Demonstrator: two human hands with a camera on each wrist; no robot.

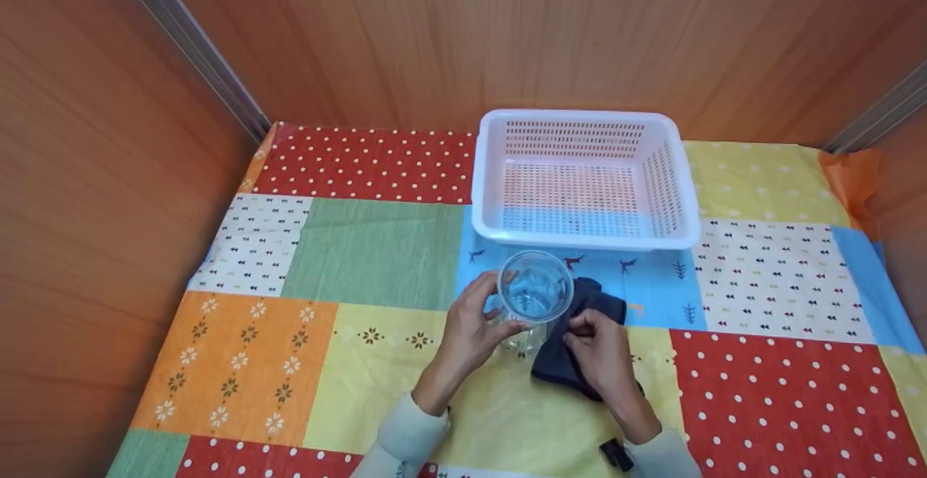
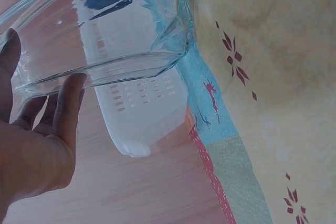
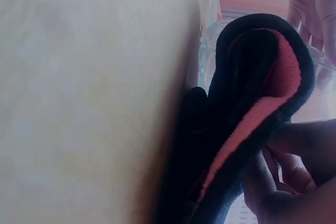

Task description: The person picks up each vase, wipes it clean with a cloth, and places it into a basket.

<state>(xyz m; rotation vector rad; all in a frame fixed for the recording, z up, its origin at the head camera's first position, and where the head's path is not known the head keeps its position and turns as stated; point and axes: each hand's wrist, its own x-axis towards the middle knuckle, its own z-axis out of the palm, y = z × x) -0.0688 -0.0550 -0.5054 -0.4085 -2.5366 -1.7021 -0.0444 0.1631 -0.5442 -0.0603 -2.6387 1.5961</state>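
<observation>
My left hand (image 1: 474,322) holds a clear glass cup (image 1: 536,293) by its side, the round mouth facing up toward the head camera. In the left wrist view the cup (image 2: 131,40) shows a thick, faceted base close over the tablecloth, with thumb and fingers spread along its wall. Just to the right, my right hand (image 1: 601,351) pinches a folded dark cloth (image 1: 554,362) between thumb and fingers. The right wrist view shows the cloth (image 3: 257,114) bent over in a loop, dark outside with a pink inner face. From above, the cloth lies right beside the cup.
Behind the hands stands a white slotted plastic basket (image 1: 586,237), with nothing in it. A patchwork tablecloth (image 1: 376,253) covers the table. Wood-grained panels (image 1: 405,43) rise at the back and both sides. A small black piece (image 1: 615,455) sits by the right sleeve.
</observation>
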